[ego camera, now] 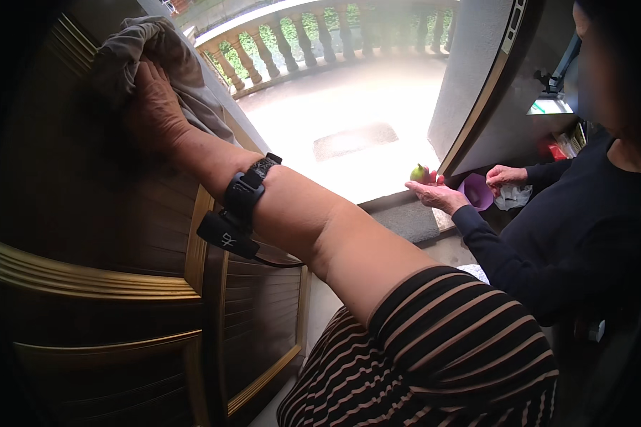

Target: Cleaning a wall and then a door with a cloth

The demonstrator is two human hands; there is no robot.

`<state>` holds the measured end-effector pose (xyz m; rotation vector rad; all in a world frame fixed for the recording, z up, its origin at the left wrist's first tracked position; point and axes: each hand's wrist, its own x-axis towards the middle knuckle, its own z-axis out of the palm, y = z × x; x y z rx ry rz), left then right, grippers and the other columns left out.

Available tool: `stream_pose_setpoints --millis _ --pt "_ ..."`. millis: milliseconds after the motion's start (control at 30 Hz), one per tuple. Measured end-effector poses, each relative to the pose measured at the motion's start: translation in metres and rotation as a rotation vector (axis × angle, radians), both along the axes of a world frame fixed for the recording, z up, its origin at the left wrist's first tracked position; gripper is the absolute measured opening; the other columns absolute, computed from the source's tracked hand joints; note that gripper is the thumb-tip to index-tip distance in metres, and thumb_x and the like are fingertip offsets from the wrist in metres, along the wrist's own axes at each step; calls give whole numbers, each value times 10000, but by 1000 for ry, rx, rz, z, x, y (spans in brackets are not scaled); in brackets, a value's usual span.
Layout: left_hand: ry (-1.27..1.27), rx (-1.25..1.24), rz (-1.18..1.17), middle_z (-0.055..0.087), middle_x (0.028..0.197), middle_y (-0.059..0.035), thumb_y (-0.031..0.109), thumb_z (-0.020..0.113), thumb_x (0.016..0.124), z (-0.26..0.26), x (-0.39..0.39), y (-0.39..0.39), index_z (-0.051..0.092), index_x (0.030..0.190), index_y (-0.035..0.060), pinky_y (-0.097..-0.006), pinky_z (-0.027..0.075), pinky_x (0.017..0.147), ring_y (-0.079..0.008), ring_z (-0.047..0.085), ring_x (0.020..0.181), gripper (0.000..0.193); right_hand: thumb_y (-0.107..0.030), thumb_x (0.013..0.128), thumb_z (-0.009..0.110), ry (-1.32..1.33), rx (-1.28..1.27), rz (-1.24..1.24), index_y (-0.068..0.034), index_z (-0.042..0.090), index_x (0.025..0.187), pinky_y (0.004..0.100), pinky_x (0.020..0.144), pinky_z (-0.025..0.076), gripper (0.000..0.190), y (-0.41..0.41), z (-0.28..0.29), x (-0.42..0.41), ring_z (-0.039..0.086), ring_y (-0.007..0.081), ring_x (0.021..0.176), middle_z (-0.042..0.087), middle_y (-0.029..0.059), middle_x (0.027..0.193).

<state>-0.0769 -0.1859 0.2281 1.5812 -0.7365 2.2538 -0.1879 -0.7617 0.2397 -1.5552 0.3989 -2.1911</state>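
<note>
My right hand (157, 101) is at the upper left, at the end of my outstretched arm. It holds a crumpled grey cloth (192, 80) high against the dark panelled door (101, 315) with gold-coloured mouldings. Folds of the cloth cover my fingertips, and the underside of the hand falls in deep shadow. A black strap (245, 192) with a small black device (227, 235) is fastened round my forearm. My left hand is out of view.
At right, another person in a dark top (550, 235) holds a green fruit (420, 173) on one palm. Near their other hand are a purple container (476, 191) and a white plastic bag (513, 196). Doormats (406, 221) lie by the threshold; a balustrade (304, 40) stands outside.
</note>
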Motion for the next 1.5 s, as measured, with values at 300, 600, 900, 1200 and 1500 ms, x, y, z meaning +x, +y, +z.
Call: stream_pose_setpoints --millis 300,600,900,1200,1500 --pt "231 -53 -176 527 1262 -300 380 162 1044 -9 -3 -14 457 813 30 -543 409 993 -455 459 1232 513 -79 800 638 190 -98 -23 -46 429 1307 404 1009 373 549 -7 -38 -10 481 347 1187 503 174 1239" --pt "257 -37 -44 531 1255 -299 349 172 1048 -24 0 4 401 786 66 -594 402 1005 -484 459 1230 449 -162 804 655 71 -37 169 -30 408 1318 459 1040 327 586 -24 -6 7 382 411 1243 413 206 1312" --pt "314 -159 -161 528 1272 -290 413 156 1040 -35 -5 0 410 768 57 -527 452 960 -470 457 1238 515 -182 807 636 107 -275 -69 -1 459 1209 474 1008 338 475 -21 131 -10 405 414 1181 428 223 1239" --pt "323 -159 -167 516 1292 -300 414 127 1039 -33 -2 4 425 745 58 -519 416 998 -467 445 1253 550 -181 799 608 233 -169 -137 16 445 1187 483 1005 363 464 -10 282 -18 408 438 1194 413 252 1274" --pt "331 -175 -254 516 1295 -292 396 113 1040 -34 3 -4 444 782 62 -544 388 1023 -469 422 1273 536 -169 843 535 153 -464 -428 55 421 1226 485 1030 348 458 -95 302 1 391 458 1222 393 281 1305"
